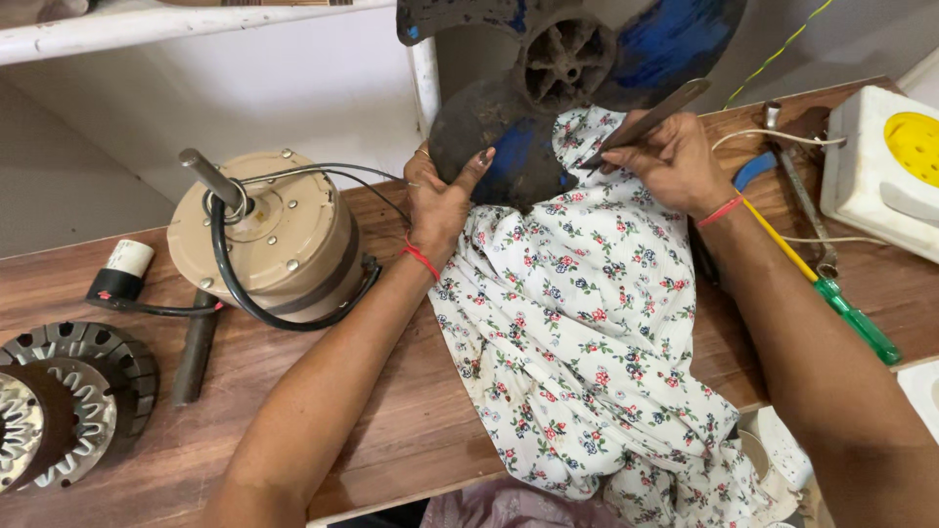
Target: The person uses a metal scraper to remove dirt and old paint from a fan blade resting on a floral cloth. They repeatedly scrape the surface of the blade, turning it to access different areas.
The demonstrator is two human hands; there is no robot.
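A dirty blue fan blade [509,147] with a round hub [564,59] lies at the far side of a wooden bench, partly under a white floral cloth [577,323]. My left hand [442,191] grips the edge of the blade's lower lobe, thumb on top. My right hand [670,156] holds a flat, thin metal tool [646,122] like a pen. The tool's tip touches the blade next to the cloth.
A beige fan motor [269,240] with a steel shaft and black cable stands at left. Beside it lie a capacitor [122,269], a metal rod [194,352] and stator rings [68,396]. At right are a green-handled screwdriver [851,318], pliers [802,196] and a white box [885,166].
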